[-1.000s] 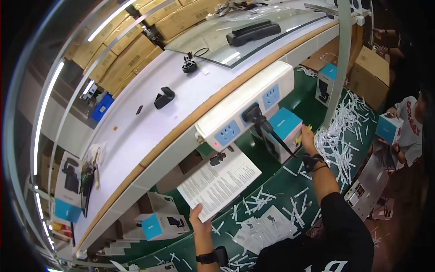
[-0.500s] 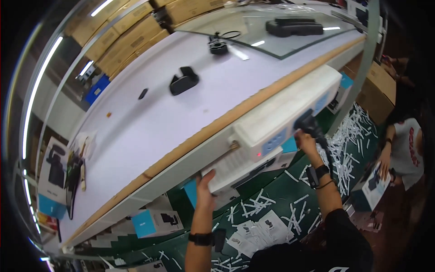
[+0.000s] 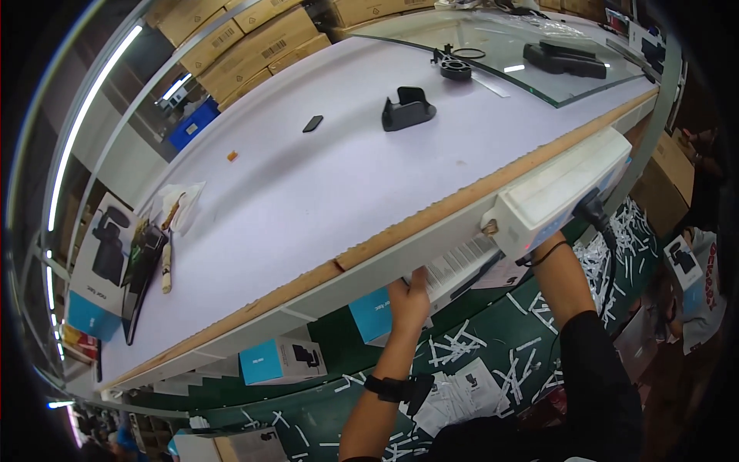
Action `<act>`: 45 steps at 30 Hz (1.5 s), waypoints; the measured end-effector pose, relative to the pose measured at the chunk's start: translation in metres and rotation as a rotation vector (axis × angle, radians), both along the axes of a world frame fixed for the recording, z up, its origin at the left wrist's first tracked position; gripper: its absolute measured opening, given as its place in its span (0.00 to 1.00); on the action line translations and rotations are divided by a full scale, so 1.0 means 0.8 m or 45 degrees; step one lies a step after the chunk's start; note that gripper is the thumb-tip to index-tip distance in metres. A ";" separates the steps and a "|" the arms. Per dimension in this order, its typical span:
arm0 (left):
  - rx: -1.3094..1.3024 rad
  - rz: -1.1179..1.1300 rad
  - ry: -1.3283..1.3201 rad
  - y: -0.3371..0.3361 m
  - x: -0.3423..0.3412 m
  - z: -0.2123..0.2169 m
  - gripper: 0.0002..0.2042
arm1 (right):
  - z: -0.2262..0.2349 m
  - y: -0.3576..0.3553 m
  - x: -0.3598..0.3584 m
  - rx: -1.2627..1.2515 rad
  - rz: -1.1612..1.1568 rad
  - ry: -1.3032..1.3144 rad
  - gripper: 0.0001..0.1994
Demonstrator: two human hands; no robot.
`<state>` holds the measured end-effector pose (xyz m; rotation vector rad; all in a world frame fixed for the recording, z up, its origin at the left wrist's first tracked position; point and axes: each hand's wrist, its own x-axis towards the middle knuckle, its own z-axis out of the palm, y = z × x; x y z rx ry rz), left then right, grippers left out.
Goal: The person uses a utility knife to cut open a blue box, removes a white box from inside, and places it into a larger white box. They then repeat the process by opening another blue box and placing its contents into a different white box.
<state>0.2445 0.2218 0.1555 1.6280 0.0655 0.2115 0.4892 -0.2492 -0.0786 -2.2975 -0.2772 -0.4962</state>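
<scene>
My left hand (image 3: 409,302) grips the near end of a white printed carton (image 3: 460,266) below the table's front edge, thumb on its upper face. The carton is partly covered by a white power outlet box (image 3: 566,189) fixed along that edge. A black plug (image 3: 591,206) with a cable sits in the outlet box. My right forearm (image 3: 566,277) reaches under the outlet box near the carton's far end, and the fingers there are hidden. Next to my left hand is a blue-and-white carton (image 3: 371,317).
A green conveyor (image 3: 331,408) strewn with white paper strips runs below the table (image 3: 285,215). Another carton (image 3: 283,360) rests there. On the table are a black holder (image 3: 408,112), a small black piece (image 3: 312,123) and a glass sheet (image 3: 493,58). Another person holds a box (image 3: 683,262) at right.
My view has shifted, so the table things appear farther right. My right hand has gone from beside the plug to beneath the outlet box, out of sight. The left stays on the carton.
</scene>
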 end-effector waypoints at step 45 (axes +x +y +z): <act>-0.300 0.260 -0.177 0.328 -0.315 0.171 0.07 | 0.329 0.095 -0.356 0.174 -1.653 -0.149 0.17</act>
